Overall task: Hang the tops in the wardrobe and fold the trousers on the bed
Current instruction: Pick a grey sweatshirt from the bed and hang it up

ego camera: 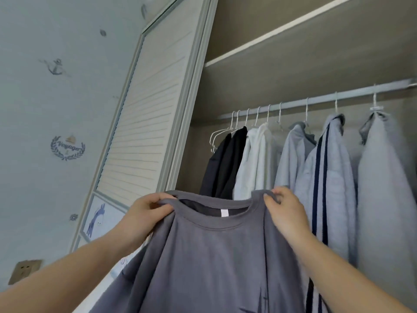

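From your head camera, you are holding the grey top up in front of the open wardrobe, your left hand pinching the shoulder seam on one side of the collar and your right hand gripping the other side, so the neck opening is spread between them. No hanger is in the top that you can see, so I judge the next need is one of the bare white hangers at the left end of the rail; keep one hand on the collar, and feed the hanger in through the neck so the shoulders sit evenly. The wardrobe already holds a dark top, a white shirt and several pale grey tops hanging close together.
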